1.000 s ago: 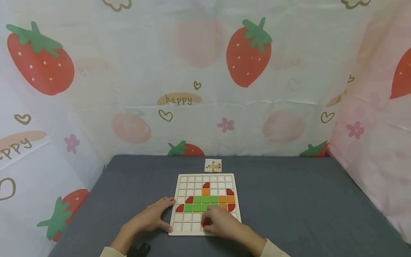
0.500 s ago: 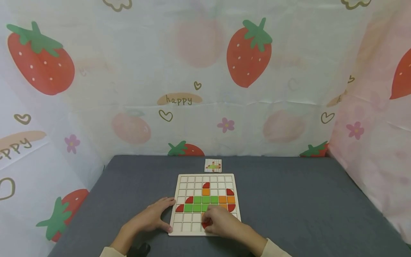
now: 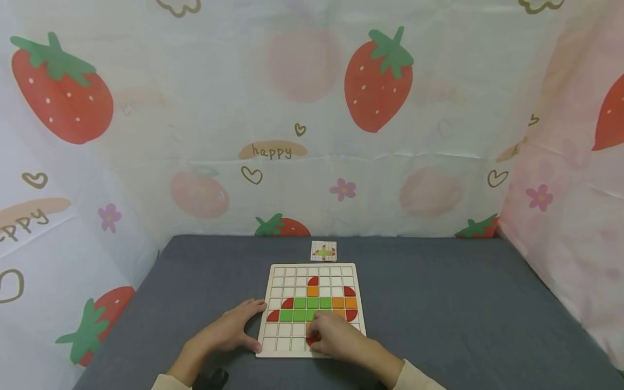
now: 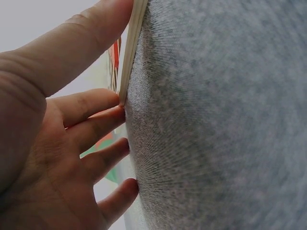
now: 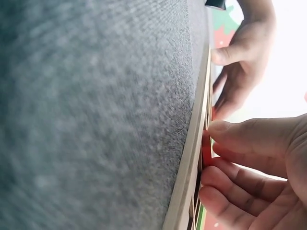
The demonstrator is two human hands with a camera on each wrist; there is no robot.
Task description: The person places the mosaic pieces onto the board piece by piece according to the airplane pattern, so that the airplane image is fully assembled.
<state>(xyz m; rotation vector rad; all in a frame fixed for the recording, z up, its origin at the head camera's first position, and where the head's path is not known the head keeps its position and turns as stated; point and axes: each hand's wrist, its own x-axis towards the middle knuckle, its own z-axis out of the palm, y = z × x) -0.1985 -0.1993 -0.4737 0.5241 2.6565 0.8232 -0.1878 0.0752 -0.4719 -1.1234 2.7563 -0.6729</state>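
Observation:
A pale wooden grid board [image 3: 283,344] lies on the table with green, orange and red tiles forming a shape in its cells. My left hand [image 3: 231,327] rests at the board's left side, thumb at the near corner and fingers spread along the edge; the left wrist view shows the thumb against the board's edge [image 4: 128,57]. Over the lower middle of the board, my right hand [image 3: 338,337] pinches a red rounded tile [image 5: 206,147] between thumb and fingers. The tile is low at the board's surface and partly hidden by the fingers. My right hand also covers some cells behind it.
A small square card [image 3: 324,251] with a printed coloured grid pattern lies just beyond the board. Dark grey cloth [image 3: 439,303] covers the table. A strawberry-print curtain [image 3: 302,189] stands behind it and at both sides. Something black [image 3: 213,379] sits by the left wrist.
Almost nothing differs. The right fingers shift very slightly over the red tile, while the left hand and the board stay in place.

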